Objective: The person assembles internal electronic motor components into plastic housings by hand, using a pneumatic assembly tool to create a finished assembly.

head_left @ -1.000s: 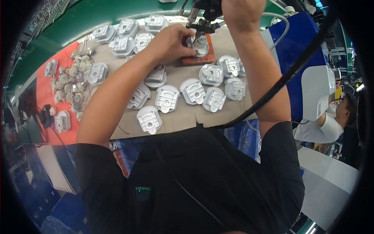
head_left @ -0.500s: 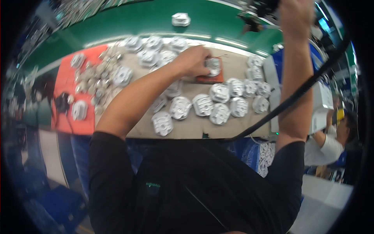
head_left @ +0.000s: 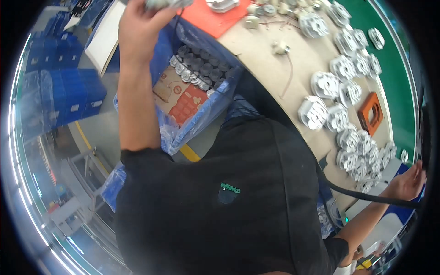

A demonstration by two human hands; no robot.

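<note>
At the top left, my left hand (head_left: 140, 27) is closed round a grey-white part (head_left: 160, 3), partly cut off by the picture's edge. Below it a crate lined with blue plastic (head_left: 220, 98) holds rows of round metallic pieces (head_left: 197, 66). My right hand (head_left: 407, 182) is at the far right, beside a black hose (head_left: 366, 196); its fingers are curled, and what they hold cannot be made out. Between the hands, on the bench (head_left: 270, 68), lie several white housings (head_left: 326, 85) and an orange fixture (head_left: 370, 113) with an opening and nothing in it.
A red-orange mat (head_left: 208, 18) carries another white housing. Small cream-coloured motors (head_left: 280, 47) with wires lie near it. A green strip (head_left: 398, 68) runs along the bench's far side. Blue boxes (head_left: 66, 98) stand on the floor at left. Another person's sleeve shows at lower right.
My view has swung left, bringing the crate in. My left hand has left the orange fixture and moved left with a part. My right hand has come down from its raised position.
</note>
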